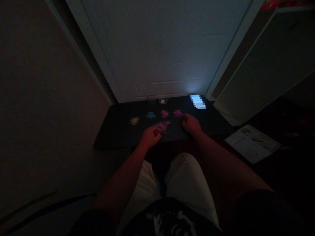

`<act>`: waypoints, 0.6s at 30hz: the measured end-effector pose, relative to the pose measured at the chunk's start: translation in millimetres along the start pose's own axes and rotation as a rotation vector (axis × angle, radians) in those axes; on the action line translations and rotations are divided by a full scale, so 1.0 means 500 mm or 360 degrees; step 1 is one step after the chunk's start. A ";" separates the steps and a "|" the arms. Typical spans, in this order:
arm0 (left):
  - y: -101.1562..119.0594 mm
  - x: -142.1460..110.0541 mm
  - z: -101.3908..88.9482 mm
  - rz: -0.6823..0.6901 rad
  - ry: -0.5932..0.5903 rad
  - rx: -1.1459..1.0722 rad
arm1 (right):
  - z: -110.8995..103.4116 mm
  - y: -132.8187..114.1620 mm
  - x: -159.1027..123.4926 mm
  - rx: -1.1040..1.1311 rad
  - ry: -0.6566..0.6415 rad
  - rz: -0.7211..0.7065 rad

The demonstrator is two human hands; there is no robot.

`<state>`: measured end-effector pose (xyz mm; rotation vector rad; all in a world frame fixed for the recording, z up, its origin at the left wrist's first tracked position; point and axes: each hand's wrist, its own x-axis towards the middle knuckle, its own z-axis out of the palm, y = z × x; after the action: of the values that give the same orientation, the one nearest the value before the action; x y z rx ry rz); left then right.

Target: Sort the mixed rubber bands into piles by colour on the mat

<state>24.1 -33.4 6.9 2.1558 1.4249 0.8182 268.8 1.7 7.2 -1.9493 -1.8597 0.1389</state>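
Note:
On a dark low table (118, 134) lie several small heaps of thin, short sticks. My left hand (150, 137) has its fingers curled together at the near left edge of the largest heap, a pink-purple pile (163, 126). Whatever its fingertips may hold is too dim to see. Just right of a small purple pile (177, 113), my right hand (191, 123) is closed with its fingertips pointing at that pile. What it pinches, if anything, cannot be made out. Farther left sit a pink pile (164, 113), a blue pile (151, 115) and a pale yellow pile (134, 120).
A lit phone (198, 102), blurred out, glows at the table's back right. Behind the piles is a small clear container (162, 101) with a white patch. A pale panel (159, 72) rises along the back edge. Papers (253, 143) lie lower right, beside the table.

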 end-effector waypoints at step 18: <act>-0.020 0.009 0.004 -0.0063 0.0092 -0.0233 | 0.025 -0.058 -0.036 0.0077 -0.0193 -0.0324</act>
<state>20.3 -25.5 0.1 2.0035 1.3860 0.9467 235.9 -13.0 2.8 -1.7419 -2.1000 0.2419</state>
